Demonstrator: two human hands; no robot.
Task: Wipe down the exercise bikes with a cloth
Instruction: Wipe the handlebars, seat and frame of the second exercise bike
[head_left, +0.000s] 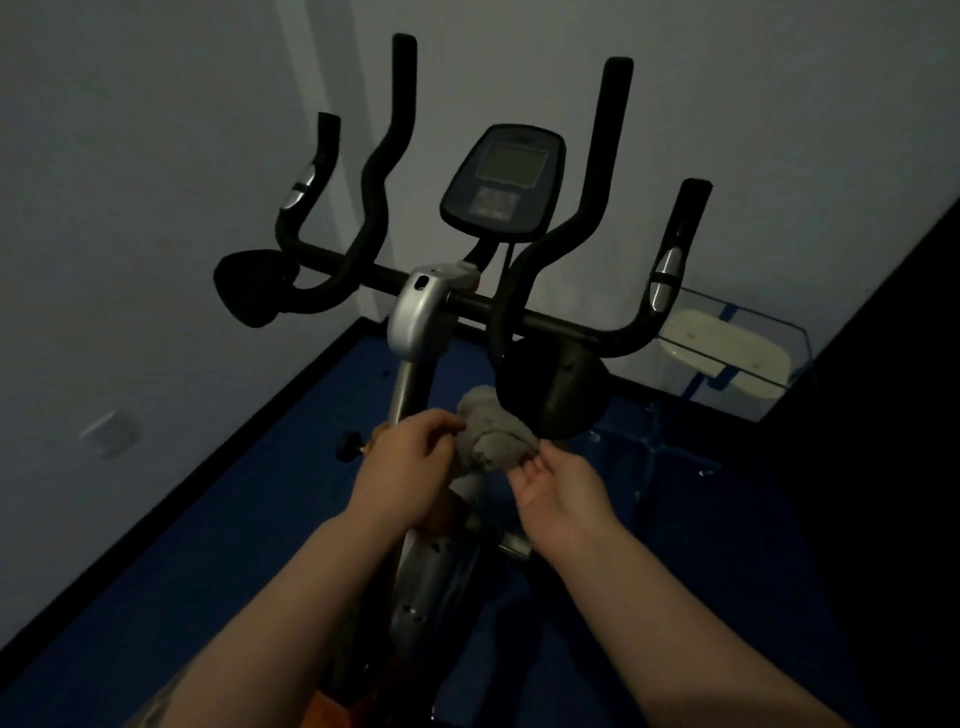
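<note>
While both hands bunch the cloth, these are the points:

Risk of dropping: the cloth (491, 434) is a loose wad held between two hands over the bike's frame; if one hand lets go before the other has a firm hold, it could fall to the blue floor (218, 545).
Risk of snagging: the wad sits just beside the black elbow pad (550, 389) and near the adjustment knob (347, 446), so a trailing fold could catch there.
Risk of poor wiping: a tight ball offers little flat face, so it may skip along the handlebars (597, 327) and console (501, 182).
Left hand (405, 462): fingers curled, pinching the cloth's left side.
Right hand (558, 488): palm up, fingers loosely bent, fingertips pinching the cloth's lower right edge.
Cloth, look: grey, soft, crumpled into folds; dim light hides whether it is damp.
Cloth, place: in front of the silver stem (415, 322), below the handlebars, touching or nearly touching the elbow pad.
</note>
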